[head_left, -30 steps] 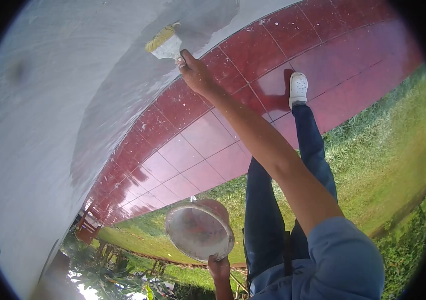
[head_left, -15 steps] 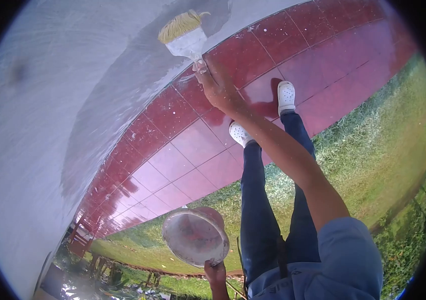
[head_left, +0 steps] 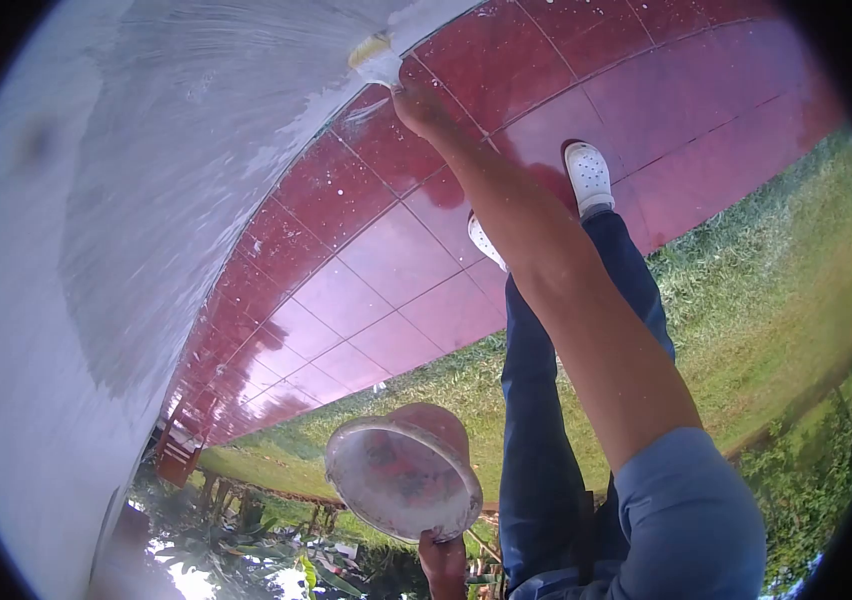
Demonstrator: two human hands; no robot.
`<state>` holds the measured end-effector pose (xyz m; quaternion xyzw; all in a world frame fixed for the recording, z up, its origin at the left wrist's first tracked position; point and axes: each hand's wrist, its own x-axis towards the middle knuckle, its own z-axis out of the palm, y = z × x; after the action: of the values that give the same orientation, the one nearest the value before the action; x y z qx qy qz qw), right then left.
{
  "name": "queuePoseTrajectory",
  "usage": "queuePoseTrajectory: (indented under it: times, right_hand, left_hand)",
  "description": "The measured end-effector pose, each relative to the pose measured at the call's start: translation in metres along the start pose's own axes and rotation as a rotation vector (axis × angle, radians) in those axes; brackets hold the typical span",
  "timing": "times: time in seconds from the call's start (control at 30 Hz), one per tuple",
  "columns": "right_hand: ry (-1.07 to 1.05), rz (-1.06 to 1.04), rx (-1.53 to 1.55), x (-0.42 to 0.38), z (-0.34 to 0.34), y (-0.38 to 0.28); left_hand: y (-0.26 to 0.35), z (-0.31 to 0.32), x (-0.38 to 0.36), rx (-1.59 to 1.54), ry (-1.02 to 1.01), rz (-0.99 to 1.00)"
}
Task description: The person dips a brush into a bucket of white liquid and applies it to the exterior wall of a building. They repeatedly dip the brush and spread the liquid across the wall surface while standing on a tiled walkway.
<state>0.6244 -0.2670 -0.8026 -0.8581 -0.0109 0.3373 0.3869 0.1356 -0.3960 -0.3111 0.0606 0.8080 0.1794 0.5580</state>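
Observation:
My right hand point(head_left: 419, 108) is closed round the handle of a wide paint brush point(head_left: 380, 66), its arm stretched out. The pale bristles meet the wall point(head_left: 196, 120) low down, close to where it joins the floor. A broad darker, streaky patch spreads over the wall around and to the left of the brush. At the bottom, my left hand point(head_left: 443, 562) grips the rim of a paint-smeared bucket point(head_left: 401, 478). The bucket is tilted so that its inside faces me; whitish paint coats its inner wall.
Red floor tiles point(head_left: 376, 270) with white paint spots run along the wall. My white clogs point(head_left: 588, 175) stand on them. Grass point(head_left: 746, 270) borders the tiles at the right and below. A brown wooden piece of furniture point(head_left: 178, 455) stands at the far lower left, near plants.
The brush has moved up and slightly left in the view, its bristles now bent against the wall. The bucket has shifted slightly right. My view has tilted a little.

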Motion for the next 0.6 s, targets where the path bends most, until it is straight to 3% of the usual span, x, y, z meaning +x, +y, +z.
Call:
queuePoseTrajectory:
  times: [0.03, 0.1, 0.17, 0.23, 0.3, 0.33, 0.4, 0.5, 0.6]
  right_hand:
    - [-0.172, 0.103, 0.022, -0.004, -0.016, 0.004]
    - [0.055, -0.094, -0.023, -0.004, -0.004, 0.024]
    - [-0.028, -0.046, 0.302, -0.076, -0.079, -0.036]
    - [0.056, -0.225, 0.433, -0.125, -0.117, -0.074]
    - [-0.004, -0.351, 0.621, -0.153, -0.134, -0.102]
    - [-0.005, -0.362, 0.618, -0.149, -0.143, -0.121]
    - [0.083, -0.624, 0.596, -0.146, -0.152, -0.154]
    - [0.144, -0.570, 0.415, -0.073, -0.120, -0.144]
    - [0.108, -0.482, 0.388, -0.019, -0.077, -0.084]
  left_hand:
    - [0.001, 0.001, -0.004, 0.010, 0.024, 0.008]
    - [0.008, 0.003, -0.008, -0.011, 0.001, -0.001]
    - [0.007, 0.008, -0.010, 0.008, -0.027, -0.017]
    - [0.005, 0.006, -0.006, 0.005, -0.061, -0.034]
    - [0.004, 0.014, -0.010, 0.046, -0.132, -0.027]
    - [0.004, 0.018, -0.012, 0.039, -0.136, -0.042]
    - [0.003, 0.018, -0.015, 0.038, -0.130, -0.030]
    - [0.000, 0.007, -0.009, 0.042, -0.090, 0.003]
    - [-0.002, -0.001, -0.003, 0.041, -0.075, 0.010]
